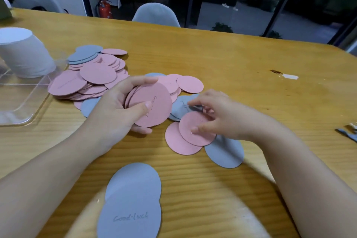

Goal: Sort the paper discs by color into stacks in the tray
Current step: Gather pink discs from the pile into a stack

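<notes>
My left hand point(123, 108) grips a stack of pink discs point(154, 102) just above the table, thumb on the top disc. To its right, my right hand point(214, 116) pinches a pink disc point(189, 131) that lies over another pink disc point(177, 143). A loose heap of pink discs point(87, 83) with a few blue discs point(83, 56) spreads at the left. Two blue discs point(133, 195) lie at the near edge, and one blue disc point(226, 154) lies under my right wrist. The clear tray point(29, 102) stands at the far left.
A white paper roll point(21, 54) stands in the tray's far part. A paper scrap point(289, 77) and a brown stain lie at the right, and grey scraps point(347, 133) at the right edge. A grey chair point(154, 15) is behind the wooden table point(231, 67).
</notes>
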A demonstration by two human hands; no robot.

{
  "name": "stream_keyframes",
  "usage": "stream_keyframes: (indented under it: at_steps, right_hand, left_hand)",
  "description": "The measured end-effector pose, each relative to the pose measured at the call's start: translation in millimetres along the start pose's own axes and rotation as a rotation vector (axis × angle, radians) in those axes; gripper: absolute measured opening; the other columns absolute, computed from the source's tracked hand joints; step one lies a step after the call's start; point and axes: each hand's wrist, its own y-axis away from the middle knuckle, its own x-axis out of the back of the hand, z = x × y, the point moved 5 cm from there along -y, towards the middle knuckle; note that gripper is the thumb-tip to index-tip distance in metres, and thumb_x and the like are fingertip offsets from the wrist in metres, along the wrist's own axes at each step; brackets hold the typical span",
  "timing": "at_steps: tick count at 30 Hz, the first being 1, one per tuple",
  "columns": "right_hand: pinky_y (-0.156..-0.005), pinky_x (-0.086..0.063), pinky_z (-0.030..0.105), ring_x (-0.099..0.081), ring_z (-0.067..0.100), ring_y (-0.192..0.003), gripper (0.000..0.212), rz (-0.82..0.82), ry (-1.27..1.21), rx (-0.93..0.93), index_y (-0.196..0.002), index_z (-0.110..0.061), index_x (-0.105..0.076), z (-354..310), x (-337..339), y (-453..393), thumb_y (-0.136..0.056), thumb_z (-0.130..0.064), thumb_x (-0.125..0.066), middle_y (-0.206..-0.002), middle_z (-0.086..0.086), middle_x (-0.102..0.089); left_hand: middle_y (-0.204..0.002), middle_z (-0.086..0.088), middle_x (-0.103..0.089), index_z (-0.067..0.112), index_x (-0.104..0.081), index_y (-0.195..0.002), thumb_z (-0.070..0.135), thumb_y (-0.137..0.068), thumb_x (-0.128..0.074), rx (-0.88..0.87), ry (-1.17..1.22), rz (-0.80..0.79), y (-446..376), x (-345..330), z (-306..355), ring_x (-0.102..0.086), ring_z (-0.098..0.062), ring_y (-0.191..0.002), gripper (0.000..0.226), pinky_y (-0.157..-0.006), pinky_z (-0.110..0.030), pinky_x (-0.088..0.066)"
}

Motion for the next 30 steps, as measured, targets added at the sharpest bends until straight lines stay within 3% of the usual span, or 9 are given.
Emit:
stream_keyframes:
  at_steps: [2, 4, 8, 12, 17, 23, 27, 30]
  right_hand:
    - [-0.104, -0.035, 0.028, -0.036, 0.005, -0.115, 0.062, -0.040, -0.003, -0.033, -0.132, -0.033, -0.046, 2, 1, 6, -0.076, -0.034, -0.074, -0.122, -0.013, -0.037]
    - [-0.101, -0.037, 0.026, -0.039, 0.001, -0.108, 0.063, -0.065, -0.018, -0.038, -0.132, -0.036, -0.045, 0, 0, 9, -0.076, -0.033, -0.075, -0.120, -0.015, -0.035]
    - [-0.090, -0.043, 0.023, -0.043, -0.003, -0.100, 0.062, -0.115, -0.007, 0.033, -0.131, -0.043, -0.043, -17, -13, 11, -0.076, -0.037, -0.073, -0.118, -0.019, -0.033]
    - [-0.068, -0.030, 0.009, -0.034, -0.015, -0.085, 0.060, -0.209, 0.083, 0.080, -0.136, -0.046, -0.037, -24, -19, 10, -0.084, -0.036, -0.065, -0.121, -0.017, -0.026]
    - [-0.061, -0.022, 0.005, -0.031, 0.005, -0.093, 0.061, -0.334, 0.233, 0.058, -0.137, -0.050, -0.030, -32, -16, 5, -0.087, -0.035, -0.061, -0.124, -0.011, -0.024]
    - [-0.070, -0.039, 0.023, -0.044, 0.005, -0.086, 0.044, -0.268, 0.132, 0.051, -0.109, -0.040, -0.042, -31, -15, 4, -0.078, -0.037, -0.072, -0.108, -0.011, -0.033]
    - [-0.064, -0.036, 0.016, -0.041, -0.001, -0.072, 0.034, -0.177, -0.031, 0.112, -0.092, -0.033, -0.042, -29, -14, 4, -0.079, -0.027, -0.072, -0.088, -0.016, -0.041]
    - [-0.067, -0.039, 0.018, -0.044, 0.001, -0.071, 0.024, -0.074, -0.124, 0.167, -0.086, -0.032, -0.046, -26, -10, 1, -0.085, -0.018, -0.066, -0.082, -0.015, -0.048]
  left_hand:
    - [-0.103, 0.015, -0.061, 0.046, -0.068, -0.086, -0.005, -0.089, -0.054, 0.007, -0.006, 0.023, 0, 1, 0, -0.064, -0.016, -0.088, 0.053, -0.049, -0.029, -0.056]
    - [-0.105, 0.014, -0.060, 0.043, -0.067, -0.088, -0.005, -0.089, -0.054, 0.013, -0.007, 0.037, 1, 1, 1, -0.063, -0.018, -0.089, 0.050, -0.049, -0.030, -0.057]
    - [-0.107, 0.015, -0.059, 0.040, -0.066, -0.089, -0.006, -0.088, -0.054, 0.018, -0.013, 0.044, 2, 0, 2, -0.062, -0.018, -0.092, 0.048, -0.049, -0.029, -0.056]
    - [-0.107, 0.018, -0.060, 0.039, -0.066, -0.090, -0.006, -0.088, -0.054, 0.015, -0.017, 0.052, 3, -1, 3, -0.062, -0.017, -0.093, 0.047, -0.048, -0.029, -0.056]
    - [-0.106, 0.019, -0.059, 0.037, -0.065, -0.093, -0.007, -0.088, -0.054, 0.017, -0.044, 0.057, 3, 0, 3, -0.062, -0.015, -0.092, 0.045, -0.049, -0.028, -0.056]
    - [-0.109, 0.018, -0.059, 0.039, -0.066, -0.091, -0.007, -0.087, -0.053, 0.012, -0.077, 0.063, 2, 2, 3, -0.060, -0.016, -0.095, 0.048, -0.050, -0.030, -0.057]
    - [-0.102, 0.026, -0.058, 0.041, -0.068, -0.086, -0.005, -0.089, -0.052, 0.029, -0.066, 0.024, 2, -1, 0, -0.061, -0.013, -0.094, 0.049, -0.052, -0.031, -0.057]
    - [-0.100, 0.026, -0.059, 0.042, -0.069, -0.087, 0.002, -0.091, -0.056, 0.018, -0.042, -0.021, 2, -2, 0, -0.062, -0.012, -0.094, 0.042, -0.053, -0.032, -0.058]
